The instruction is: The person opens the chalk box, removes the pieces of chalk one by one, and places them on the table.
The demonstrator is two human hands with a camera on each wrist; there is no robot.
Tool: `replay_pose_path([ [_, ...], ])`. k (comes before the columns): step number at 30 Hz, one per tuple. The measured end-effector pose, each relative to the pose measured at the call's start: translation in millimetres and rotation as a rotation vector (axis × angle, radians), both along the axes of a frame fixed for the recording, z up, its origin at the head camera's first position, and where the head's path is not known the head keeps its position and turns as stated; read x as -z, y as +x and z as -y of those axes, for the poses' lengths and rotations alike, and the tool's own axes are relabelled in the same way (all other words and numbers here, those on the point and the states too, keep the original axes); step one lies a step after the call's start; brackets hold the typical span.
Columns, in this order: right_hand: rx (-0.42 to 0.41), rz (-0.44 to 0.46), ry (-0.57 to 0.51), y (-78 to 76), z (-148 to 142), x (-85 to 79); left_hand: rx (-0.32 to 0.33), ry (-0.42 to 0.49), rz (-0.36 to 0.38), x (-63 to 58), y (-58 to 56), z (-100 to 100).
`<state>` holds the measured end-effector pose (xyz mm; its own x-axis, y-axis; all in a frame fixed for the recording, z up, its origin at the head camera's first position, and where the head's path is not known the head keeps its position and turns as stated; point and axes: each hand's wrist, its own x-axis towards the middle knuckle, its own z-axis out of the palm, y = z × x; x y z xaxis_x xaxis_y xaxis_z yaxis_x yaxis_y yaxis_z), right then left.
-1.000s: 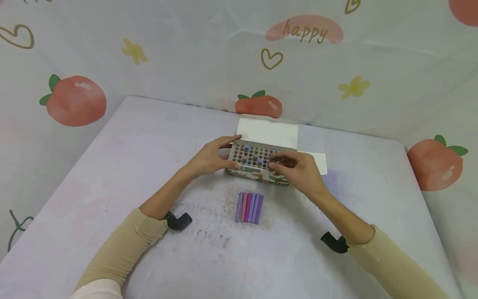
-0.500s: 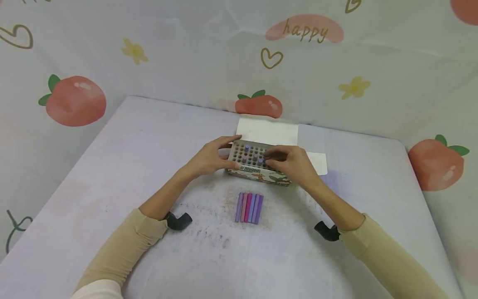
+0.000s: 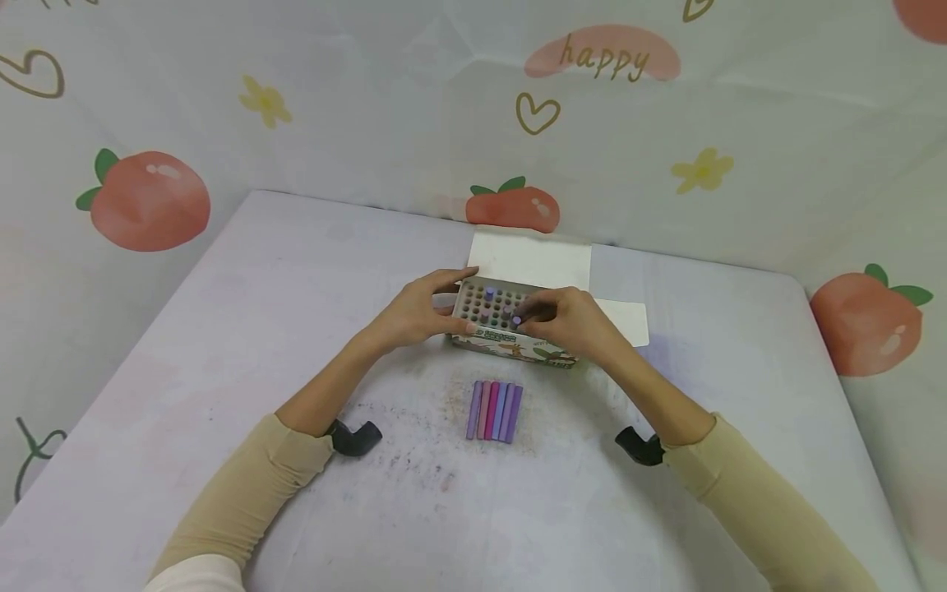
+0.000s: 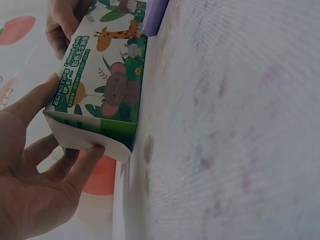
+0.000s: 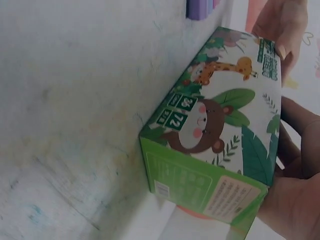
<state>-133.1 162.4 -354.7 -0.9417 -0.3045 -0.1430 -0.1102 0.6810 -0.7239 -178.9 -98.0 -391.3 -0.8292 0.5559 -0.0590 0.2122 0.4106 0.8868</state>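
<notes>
A printed chalk box (image 3: 510,345) stands open on the table, its top a grid of holes with several chalk ends poking up. My left hand (image 3: 414,314) holds the box's left end, thumb at the front edge; in the left wrist view its fingers touch the end flap (image 4: 92,137). Over the right half of the grid, my right hand (image 3: 573,321) pinches the raised end of a purple chalk stick (image 3: 516,321) between thumb and fingers. Another purple chalk (image 3: 490,293) sticks up near the back left. The right hand hides the grid's right part.
Several purple, pink and blue chalk sticks (image 3: 494,411) lie side by side in front of the box. The white lid (image 3: 528,256) is folded back behind it, and a side flap (image 3: 624,322) extends right. Chalk dust marks the tabletop (image 3: 399,510).
My right hand has moved left over the box top, and its fingertips have come to the raised purple chalk. The left hand and the row of chalk have stayed put.
</notes>
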Motion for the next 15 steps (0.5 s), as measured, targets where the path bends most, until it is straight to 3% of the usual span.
replay_pose_path([
  [7, -0.003, 0.044, 0.047, -5.5, -0.9, -0.5, 0.002, -0.036, -0.019, -0.2, -1.2, 0.2],
  [15, 0.002, -0.062, 0.045, -3.3, 0.5, 7.5, -0.003, -0.047, -0.012, -4.2, -1.5, -0.2],
])
